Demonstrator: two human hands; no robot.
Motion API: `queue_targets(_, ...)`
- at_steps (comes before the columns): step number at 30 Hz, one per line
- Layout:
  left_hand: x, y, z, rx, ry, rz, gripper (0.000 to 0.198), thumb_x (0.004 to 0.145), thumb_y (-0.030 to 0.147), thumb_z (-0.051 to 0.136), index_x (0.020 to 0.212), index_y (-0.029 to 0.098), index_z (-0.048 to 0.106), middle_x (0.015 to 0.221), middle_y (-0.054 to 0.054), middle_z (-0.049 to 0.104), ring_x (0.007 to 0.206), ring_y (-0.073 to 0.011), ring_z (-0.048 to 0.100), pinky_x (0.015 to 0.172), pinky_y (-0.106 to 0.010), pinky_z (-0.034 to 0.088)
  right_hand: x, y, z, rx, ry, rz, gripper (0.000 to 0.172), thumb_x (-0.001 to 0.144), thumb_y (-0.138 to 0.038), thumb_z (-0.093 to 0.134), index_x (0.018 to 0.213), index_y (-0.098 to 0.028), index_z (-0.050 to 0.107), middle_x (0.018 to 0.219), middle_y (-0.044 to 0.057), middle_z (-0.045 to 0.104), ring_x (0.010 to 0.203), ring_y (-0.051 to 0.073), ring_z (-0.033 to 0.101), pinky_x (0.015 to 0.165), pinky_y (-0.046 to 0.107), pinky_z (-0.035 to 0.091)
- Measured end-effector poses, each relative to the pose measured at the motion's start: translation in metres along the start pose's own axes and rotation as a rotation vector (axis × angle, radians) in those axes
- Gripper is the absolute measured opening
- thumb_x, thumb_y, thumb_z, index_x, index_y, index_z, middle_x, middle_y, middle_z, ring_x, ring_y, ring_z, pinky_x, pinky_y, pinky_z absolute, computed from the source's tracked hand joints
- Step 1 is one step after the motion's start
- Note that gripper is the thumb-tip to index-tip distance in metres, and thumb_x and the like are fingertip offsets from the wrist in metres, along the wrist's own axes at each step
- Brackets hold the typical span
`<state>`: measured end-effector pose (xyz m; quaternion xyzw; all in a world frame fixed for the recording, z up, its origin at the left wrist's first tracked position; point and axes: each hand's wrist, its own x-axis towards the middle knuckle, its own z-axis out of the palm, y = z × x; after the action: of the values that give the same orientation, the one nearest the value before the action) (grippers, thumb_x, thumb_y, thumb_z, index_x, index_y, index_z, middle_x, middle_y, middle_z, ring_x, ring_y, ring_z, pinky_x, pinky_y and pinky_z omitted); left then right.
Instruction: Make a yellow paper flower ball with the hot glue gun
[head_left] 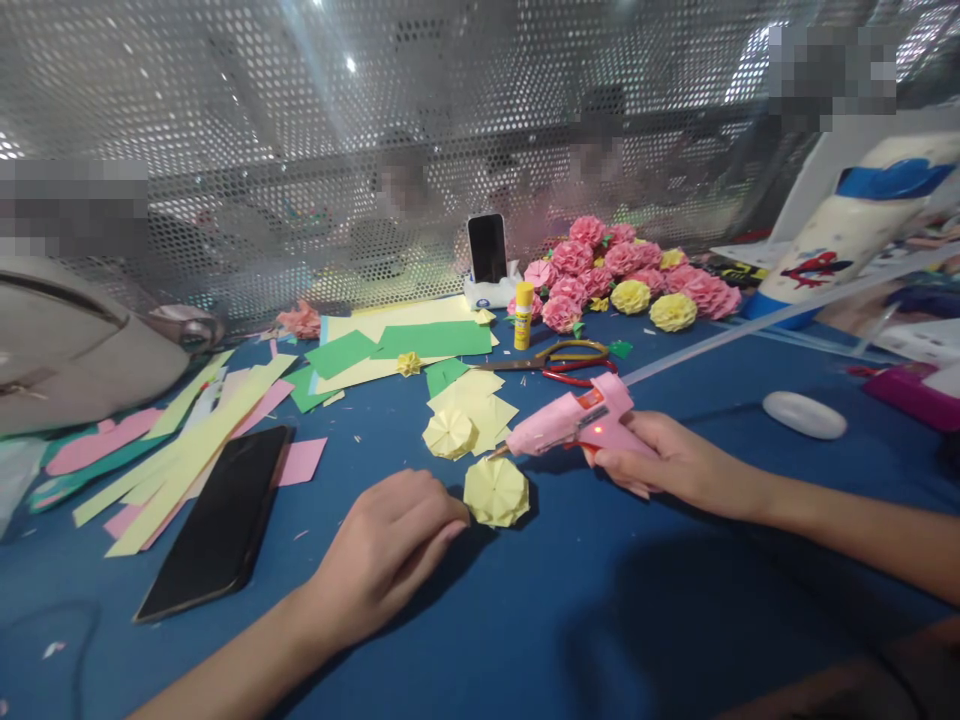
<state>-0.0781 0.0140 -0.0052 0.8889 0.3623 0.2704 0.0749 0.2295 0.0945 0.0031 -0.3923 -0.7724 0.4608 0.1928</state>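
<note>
My right hand (660, 455) is wrapped round the handle of a pink glue gun (574, 415), which has a clear glue stick (757, 325) running out of its back. The gun's metal nozzle points left, just above the top edge of a round, folded yellow paper flower (496, 492). At that flower's left edge is my left hand (401, 540), fingers curled and closed; the fingertips are partly hidden and seem to grip the rim. Behind lies a second yellow paper flower (450, 433) on yellow paper pieces (487, 400).
Scissors (577, 362), a yellow glue stick tube (523, 315) and green paper (435, 340) lie farther back. Pink paper flowers (622, 260) are heaped behind. A dark phone (217, 520) and paper strips (202, 450) lie left; a bottle (840, 240) and white mouse (805, 414) are right.
</note>
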Motion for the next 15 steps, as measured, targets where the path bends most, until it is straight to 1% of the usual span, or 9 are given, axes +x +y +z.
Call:
queue_targets(9,0.0002,-0.0002,0.001,-0.025,-0.008,0.0,0.017,0.098,0.013,0.041,0.102,0.021,0.056,0.081,-0.003,0.061,0.074,-0.0179,0.051,0.069,-0.029,0.036,-0.0038,-0.0076,-0.0002,-0.076,0.016,0.0,0.046,0.089,-0.058,0.052,0.064,-0.02,0.049,0.054,0.0,0.05,0.05,0.012,0.046,0.05,0.024,0.037)
queue_targets(15,-0.0002,-0.0012,0.0021,-0.027,0.011,0.017,0.016,0.098,0.013,0.042,0.102,0.02,0.056,0.082,-0.003,0.062,0.074,-0.0174,0.05,0.069,-0.03,0.035,-0.0055,-0.0065,-0.0007,-0.168,0.05,0.003,0.047,0.088,-0.059,0.051,0.062,-0.019,0.051,0.054,0.0,0.053,0.05,0.013,0.049,0.05,0.024,0.038)
